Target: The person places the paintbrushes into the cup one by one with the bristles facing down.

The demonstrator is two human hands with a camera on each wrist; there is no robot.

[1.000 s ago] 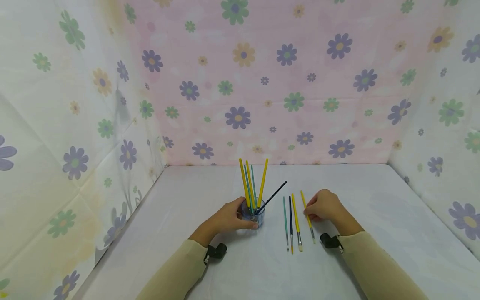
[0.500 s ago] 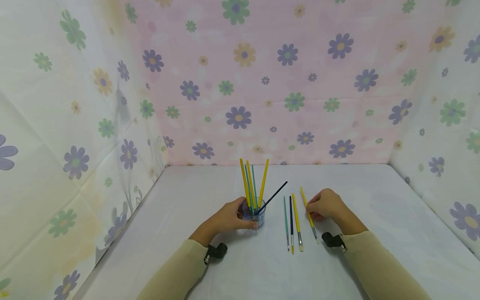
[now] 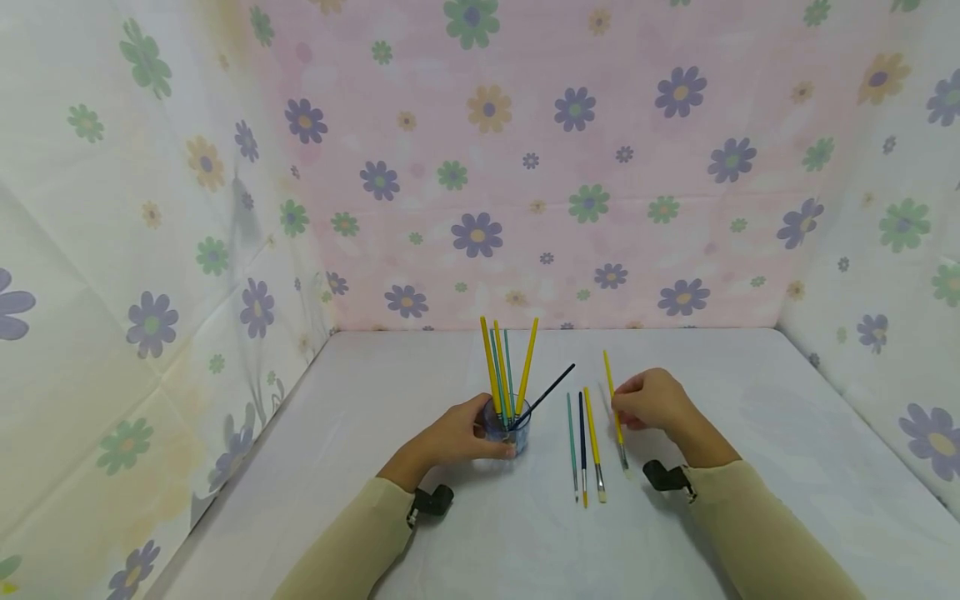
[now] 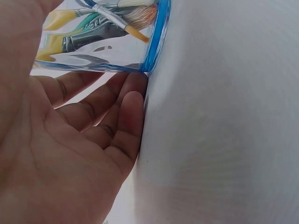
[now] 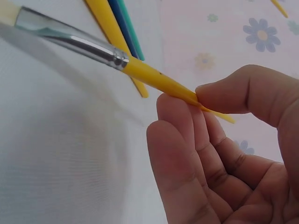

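Observation:
My left hand [image 3: 450, 435] holds a clear glass [image 3: 519, 443] with thumb and fingers around its side. In the left wrist view, the glass's blue base [image 4: 162, 35] and the bristles pressed inside it show. Several yellow, teal and black paintbrushes stand in it, bristles down; one black paintbrush [image 3: 553, 386] leans out to the right. Between thumb and fingertips, my right hand [image 3: 654, 403] pinches a yellow paintbrush [image 5: 156, 81] by its handle. Its flat ferrule and pale bristles point toward me, raised over the cloth with a shadow beneath.
Left of my right hand lie a teal paintbrush [image 3: 572, 442], a dark paintbrush [image 3: 582, 437] and a yellow paintbrush [image 3: 592, 432], side by side, bristles toward me. A white cloth [image 3: 495, 542] covers the table. Flowered curtains [image 3: 525, 175] hang behind and at both sides.
My right hand has moved slightly away from me, carrying the yellow paintbrush, which has lifted and swung straighter. My left hand and the glass have stayed put.

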